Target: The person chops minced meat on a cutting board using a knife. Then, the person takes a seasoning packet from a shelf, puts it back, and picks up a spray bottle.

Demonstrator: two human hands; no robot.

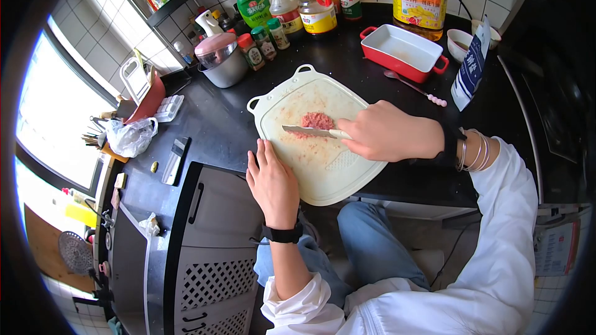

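Observation:
A cream cutting board [326, 180] lies at an angle on the black counter, its near corner jutting past the front edge. In its middle sits a small heap of minced meat [317, 120], with thin smears spread around it. My right hand [386, 130] grips the pale handle of a kitchen knife [309, 131]. The blade points left and lies across the near side of the mince. My left hand [273, 180] rests flat on the board's left edge, its fingers stretched out and holding nothing.
Beyond the board, a red baking dish [392, 68] and a pink-handled spoon [419, 89] lie near a blue-and-white bag [472, 68]. Bottles, including a large oil bottle [419, 3], line the wall. A steel bowl [226, 69] with a pink lid stands back left; a phone [176, 160] lies left.

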